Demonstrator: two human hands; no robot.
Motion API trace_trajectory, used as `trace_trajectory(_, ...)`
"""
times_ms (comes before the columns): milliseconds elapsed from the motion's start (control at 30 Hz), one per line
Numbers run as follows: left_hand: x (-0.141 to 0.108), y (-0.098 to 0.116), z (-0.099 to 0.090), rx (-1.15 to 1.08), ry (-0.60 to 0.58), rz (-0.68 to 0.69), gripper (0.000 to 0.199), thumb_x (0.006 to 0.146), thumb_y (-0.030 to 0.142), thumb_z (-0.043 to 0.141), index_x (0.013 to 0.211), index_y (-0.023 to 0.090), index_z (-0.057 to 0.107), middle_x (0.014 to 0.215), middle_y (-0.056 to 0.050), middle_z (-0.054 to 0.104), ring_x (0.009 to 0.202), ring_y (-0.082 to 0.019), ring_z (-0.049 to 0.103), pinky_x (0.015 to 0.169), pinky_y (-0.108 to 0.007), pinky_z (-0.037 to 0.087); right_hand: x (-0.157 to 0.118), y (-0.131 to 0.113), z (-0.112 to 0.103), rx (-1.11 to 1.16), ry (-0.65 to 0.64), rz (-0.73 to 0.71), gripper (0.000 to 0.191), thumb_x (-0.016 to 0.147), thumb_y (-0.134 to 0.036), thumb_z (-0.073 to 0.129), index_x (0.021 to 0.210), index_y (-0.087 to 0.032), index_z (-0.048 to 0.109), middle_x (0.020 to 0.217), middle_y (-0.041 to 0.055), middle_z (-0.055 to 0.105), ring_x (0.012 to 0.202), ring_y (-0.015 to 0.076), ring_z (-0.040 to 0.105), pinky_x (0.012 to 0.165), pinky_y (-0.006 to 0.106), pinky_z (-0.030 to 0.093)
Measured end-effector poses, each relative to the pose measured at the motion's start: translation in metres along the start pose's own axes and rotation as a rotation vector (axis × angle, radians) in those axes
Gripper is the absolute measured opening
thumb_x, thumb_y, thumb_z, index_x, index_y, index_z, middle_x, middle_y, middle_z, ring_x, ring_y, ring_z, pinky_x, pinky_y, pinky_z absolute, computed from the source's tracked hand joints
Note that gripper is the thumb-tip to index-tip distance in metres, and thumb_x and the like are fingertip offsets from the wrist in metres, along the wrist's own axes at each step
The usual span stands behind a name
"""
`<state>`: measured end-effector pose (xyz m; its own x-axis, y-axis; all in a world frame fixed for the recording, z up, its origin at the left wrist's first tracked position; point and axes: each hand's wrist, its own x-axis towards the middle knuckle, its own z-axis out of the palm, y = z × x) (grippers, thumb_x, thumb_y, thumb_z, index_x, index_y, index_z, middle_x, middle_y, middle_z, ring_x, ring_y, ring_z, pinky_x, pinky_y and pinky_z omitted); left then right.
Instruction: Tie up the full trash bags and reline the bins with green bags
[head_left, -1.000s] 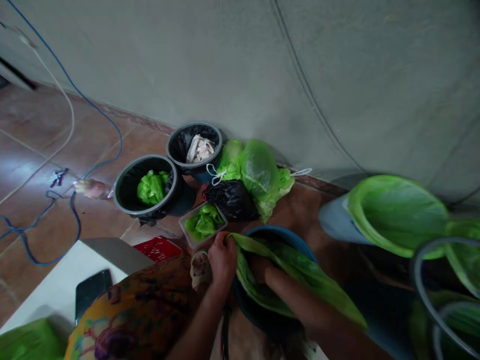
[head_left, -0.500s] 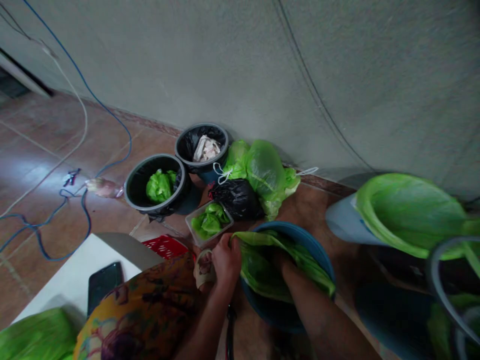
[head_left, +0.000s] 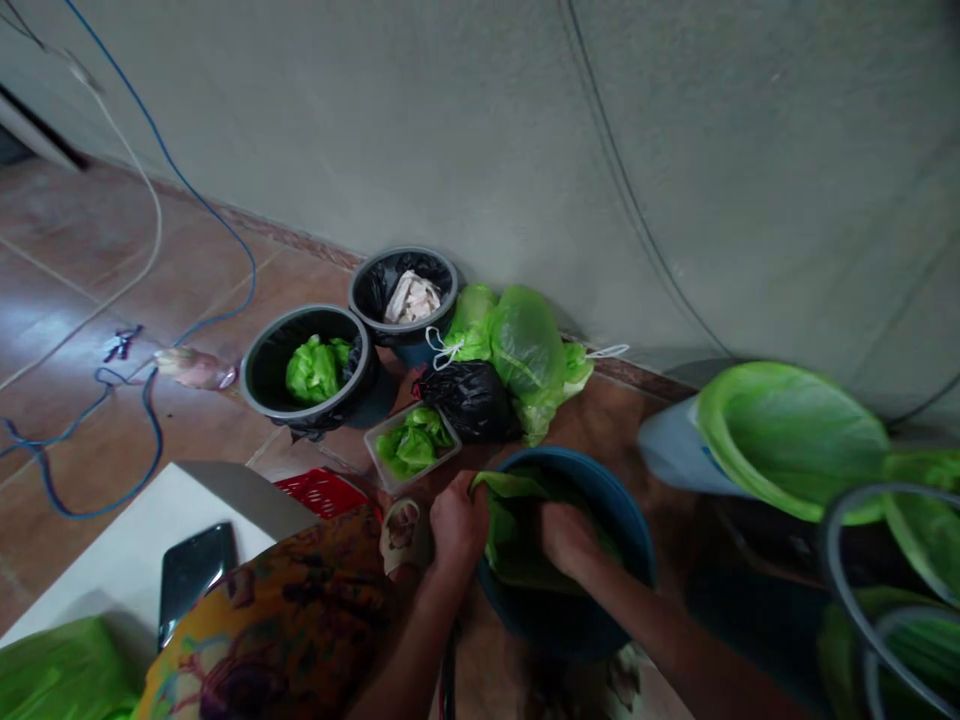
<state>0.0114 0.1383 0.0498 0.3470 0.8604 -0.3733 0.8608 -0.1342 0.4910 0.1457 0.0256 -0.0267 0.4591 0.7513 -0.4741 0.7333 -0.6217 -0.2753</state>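
Observation:
A blue bucket [head_left: 643, 530] stands on the floor in front of me with a thin green plastic bag [head_left: 514, 545] partly inside it. At the bucket's left rim my left hand [head_left: 459, 520] is closed on the gathered top edge of the bag. My right hand [head_left: 568, 538] reaches down inside the bucket's mouth, its fingers curled in against the bag; the fingertips are hidden in shadow and plastic. Just behind the bucket lie a tied black bag [head_left: 469, 400] and tied green bags [head_left: 529, 345].
Two black-lined bins [head_left: 300, 362] stand by the wall, near a clear tub [head_left: 381, 470] of green plastic. To the right is a bin with a green liner [head_left: 795, 430]. A phone [head_left: 196, 575] lies on a white surface [head_left: 112, 560]. A blue cable [head_left: 154, 440] loops on the floor.
My right hand has drawn up and left from deep in the bag. The bag's right side has come away from the bucket's right rim and bunched inward. My left hand keeps its hold.

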Motion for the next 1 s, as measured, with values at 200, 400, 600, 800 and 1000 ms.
trace_trajectory(200, -0.002, -0.004, -0.001, -0.013, 0.030, 0.031, 0.021, 0.088, 0.026, 0.049, 0.095, 0.023, 0.069, 0.089, -0.005, 0.071, 0.084, -0.018, 0.064, 0.069, -0.025, 0.037, 0.018, 0.012, -0.013, 0.044, 0.055, -0.052, 0.024, 0.075, -0.015, 0.058, 0.098, -0.013, 0.066, 0.104, 0.0147, 0.068, 0.100, 0.0233, 0.062, 0.087, 0.030, 0.044)
trace_trajectory(400, 0.002, -0.016, -0.001, 0.077, 0.116, 0.072, 0.022, 0.081, 0.015, 0.052, 0.092, 0.022, 0.069, 0.094, -0.005, 0.070, 0.085, -0.018, 0.063, 0.073, -0.026, 0.040, 0.007, 0.033, -0.032, 0.206, 0.302, 0.004, 0.014, 0.071, -0.010, 0.047, 0.074, -0.020, 0.056, 0.070, 0.0002, 0.060, 0.067, 0.0148, 0.057, 0.065, 0.025, 0.040)
trace_trajectory(600, 0.004, -0.025, 0.005, 0.166, 0.135, -0.023, 0.022, 0.077, 0.008, 0.048, 0.089, 0.020, 0.062, 0.077, -0.004, 0.065, 0.076, -0.020, 0.063, 0.064, -0.027, 0.037, -0.025, 0.058, -0.065, 0.153, 0.590, 0.049, 0.013, 0.066, -0.009, 0.046, 0.064, -0.021, 0.043, 0.069, 0.0013, 0.052, 0.066, 0.0140, 0.051, 0.062, 0.025, 0.034)
trace_trajectory(800, -0.008, -0.005, -0.009, 0.270, 0.197, 0.142, 0.037, 0.076, 0.013, 0.051, 0.113, 0.015, 0.057, 0.100, -0.012, 0.064, 0.097, -0.027, 0.058, 0.081, -0.036, 0.042, -0.043, 0.057, -0.072, 0.007, 0.380, 0.215, 0.013, 0.074, -0.018, 0.054, 0.086, -0.021, 0.055, 0.065, -0.0004, 0.056, 0.059, 0.0147, 0.052, 0.054, 0.026, 0.025)
trace_trajectory(1000, -0.034, 0.036, -0.006, 0.246, 0.107, 0.706, 0.045, 0.075, 0.014, 0.056, 0.119, 0.023, 0.059, 0.125, -0.009, 0.056, 0.114, -0.027, 0.048, 0.101, -0.044, 0.033, -0.053, 0.061, -0.083, 0.019, 0.298, 0.186, 0.013, 0.077, -0.019, 0.054, 0.088, -0.022, 0.058, 0.070, 0.0016, 0.063, 0.066, 0.0162, 0.060, 0.054, 0.026, 0.027)
